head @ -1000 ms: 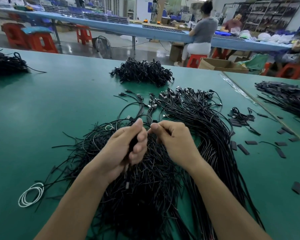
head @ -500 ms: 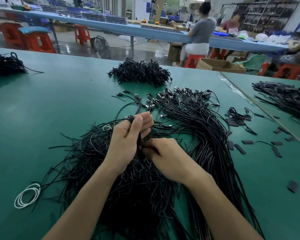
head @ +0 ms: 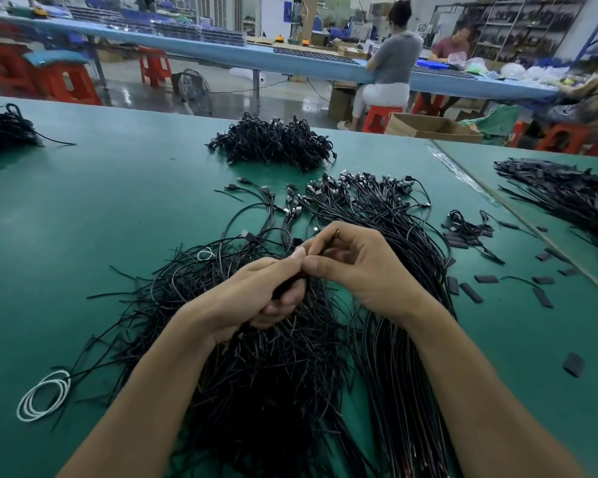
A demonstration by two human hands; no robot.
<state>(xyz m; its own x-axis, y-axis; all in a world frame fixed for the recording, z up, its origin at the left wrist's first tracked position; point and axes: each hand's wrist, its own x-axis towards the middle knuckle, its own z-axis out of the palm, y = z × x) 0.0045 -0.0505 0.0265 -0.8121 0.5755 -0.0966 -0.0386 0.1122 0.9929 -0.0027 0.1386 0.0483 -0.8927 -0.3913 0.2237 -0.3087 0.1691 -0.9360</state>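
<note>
Loose sleeves right of tangled cables

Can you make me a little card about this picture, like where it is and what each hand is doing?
Place: green table in a workshop
Left hand: grips a cable bunch
Right hand: pinches the top of that bunch
Underneath: loose black cables
Far side: heap of tied cables
Near left: white coil
Right: small black sleeves
</note>
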